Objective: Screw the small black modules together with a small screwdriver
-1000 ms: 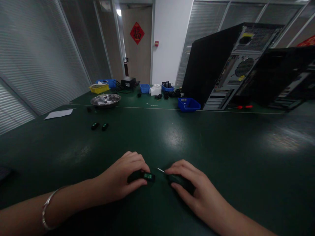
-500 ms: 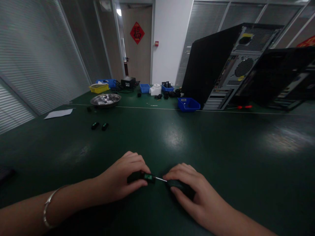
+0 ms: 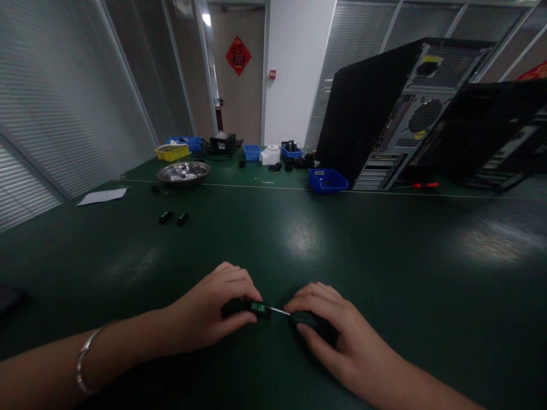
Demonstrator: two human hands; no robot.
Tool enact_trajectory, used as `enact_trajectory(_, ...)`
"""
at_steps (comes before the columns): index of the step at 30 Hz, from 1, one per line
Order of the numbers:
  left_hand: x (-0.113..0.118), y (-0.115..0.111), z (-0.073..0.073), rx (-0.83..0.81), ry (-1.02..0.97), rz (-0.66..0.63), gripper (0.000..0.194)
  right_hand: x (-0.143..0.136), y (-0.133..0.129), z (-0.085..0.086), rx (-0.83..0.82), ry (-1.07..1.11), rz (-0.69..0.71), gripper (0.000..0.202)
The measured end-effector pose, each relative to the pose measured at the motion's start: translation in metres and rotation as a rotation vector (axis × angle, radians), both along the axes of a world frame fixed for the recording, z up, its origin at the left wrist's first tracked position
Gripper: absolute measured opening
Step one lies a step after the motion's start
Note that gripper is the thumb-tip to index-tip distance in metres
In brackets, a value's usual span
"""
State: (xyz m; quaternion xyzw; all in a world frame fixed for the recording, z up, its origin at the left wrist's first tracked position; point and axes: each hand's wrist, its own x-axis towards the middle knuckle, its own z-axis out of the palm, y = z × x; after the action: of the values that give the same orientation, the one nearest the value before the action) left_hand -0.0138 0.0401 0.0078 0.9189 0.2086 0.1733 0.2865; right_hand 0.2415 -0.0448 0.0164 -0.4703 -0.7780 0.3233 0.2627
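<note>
My left hand (image 3: 226, 302) is closed around a small black device with a green circuit board (image 3: 258, 307) showing on its top. A thin metal shaft runs from the device's right end to a dark handle, which looks like a screwdriver (image 3: 314, 324). My right hand (image 3: 329, 324) wraps round that handle, thumb and fingers on either side. Whether the shaft's tip is inside the device or only against its end, I cannot tell. Farther off on the left lie two similar black pieces with green boards, one (image 3: 165, 217) beside the other (image 3: 183, 218).
A metal bowl (image 3: 183, 181) of parts and a sheet of paper (image 3: 102, 196) are at the far left. Blue bin (image 3: 328, 181) and computer tower (image 3: 376, 114) stand at the back right. A yellow tray (image 3: 171, 152) sits behind the bowl. A dark object (image 3: 9, 300) lies at the left edge.
Both hands keep their grip and place almost unchanged. The view has shifted very slightly.
</note>
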Motion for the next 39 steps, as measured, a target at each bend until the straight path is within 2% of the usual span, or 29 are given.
enact_trajectory(16,0.0,0.0,-0.003,0.0,0.026,-0.021,0.023,0.001,0.001,-0.003,0.022,0.04,0.027,0.027)
enact_trajectory(24,-0.002,0.0,0.0,-0.01,0.023,-0.032,0.026,0.003,-0.001,-0.004,0.01,0.104,-0.006,0.024)
enact_trajectory(32,-0.003,-0.007,0.006,0.018,0.048,-0.028,0.046,0.002,0.001,-0.004,0.02,0.189,-0.032,0.025)
enact_trajectory(39,0.003,-0.01,0.011,0.009,0.146,-0.014,0.031,0.002,0.0,-0.006,0.02,0.196,-0.031,0.024)
